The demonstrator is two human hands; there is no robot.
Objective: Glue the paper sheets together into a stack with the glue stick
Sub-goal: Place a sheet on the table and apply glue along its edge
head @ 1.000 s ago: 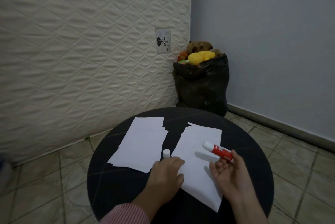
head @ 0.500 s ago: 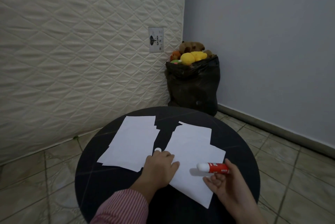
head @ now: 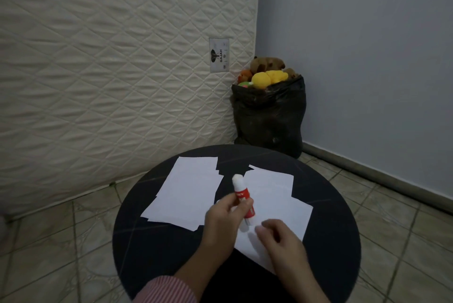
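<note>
Two groups of white paper sheets lie on a round black table [head: 333, 234]: a left pile [head: 188, 192] and a right pile [head: 274, 194], each with its sheets slightly askew. My left hand [head: 224, 219] grips a red-and-white glue stick [head: 241, 194] around its middle, tilted, white end pointing up over the gap between the piles. My right hand [head: 282, 241] hovers over the near part of the right pile with fingers loosely bent, close to the stick's lower end and holding nothing. Motion blur hides whether it touches the stick.
A quilted cream mattress [head: 110, 69] leans upright behind the table on the left. A black bag [head: 268, 118] full of plush toys stands in the corner by the blue wall. Tiled floor surrounds the table.
The glue stick has passed from my right hand to my left hand and now points upward. My right hand has let go and dropped toward the near paper.
</note>
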